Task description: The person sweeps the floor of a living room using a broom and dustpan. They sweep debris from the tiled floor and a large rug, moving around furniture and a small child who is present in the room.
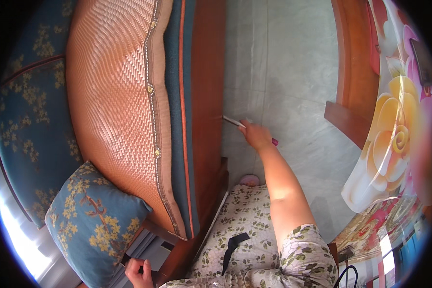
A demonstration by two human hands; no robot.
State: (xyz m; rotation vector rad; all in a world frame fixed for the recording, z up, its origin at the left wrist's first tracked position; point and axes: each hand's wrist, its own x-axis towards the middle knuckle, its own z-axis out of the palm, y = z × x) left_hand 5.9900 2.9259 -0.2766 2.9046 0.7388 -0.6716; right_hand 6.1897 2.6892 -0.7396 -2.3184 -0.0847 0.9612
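Observation:
My right hand, at the end of an outstretched arm, is closed around a thin pale stick. Its far end meets the front of the wooden sofa base, and a small pink part shows behind my wrist. What the stick's far end is cannot be seen. At the lower left my left hand is curled, close to a blue flowered pillow. Something small and dark shows at its fingers; I cannot make out what it is.
A woven orange-brown mat covers the sofa seat, with blue flowered back cushions behind. Grey tiled floor lies to the right. Beyond it stands a wooden table with a flower-printed cover. A dark cable hangs at the lower right.

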